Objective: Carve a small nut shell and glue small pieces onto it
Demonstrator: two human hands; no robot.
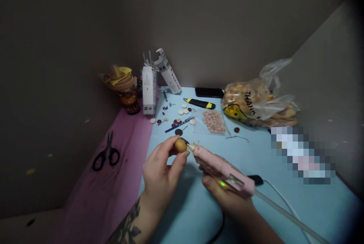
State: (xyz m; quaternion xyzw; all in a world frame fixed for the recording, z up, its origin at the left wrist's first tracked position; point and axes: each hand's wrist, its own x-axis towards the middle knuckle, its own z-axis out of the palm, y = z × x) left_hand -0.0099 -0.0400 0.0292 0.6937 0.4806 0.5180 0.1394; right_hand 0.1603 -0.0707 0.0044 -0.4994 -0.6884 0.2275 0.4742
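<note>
My left hand [160, 170] pinches a small round tan nut-like ball [181, 145] between thumb and fingertips, just above the light blue table surface [256, 160]. My right hand [224, 194] grips a pink glue gun [224, 170] with a green light lit on its body. The gun's nozzle touches the ball's right side. A clear glue stick juts from the back of the gun, and a white cord [280, 194] trails to the right.
Black scissors [105, 156] lie on a pink sheet [113, 183] at left. Behind the hands are loose discs, a blue pencil [178, 124], a bag of round tan pieces [214, 122], a yellow-black cutter [199, 103], a phone [209, 92], white boxes [148, 89], a plastic bag [257, 101].
</note>
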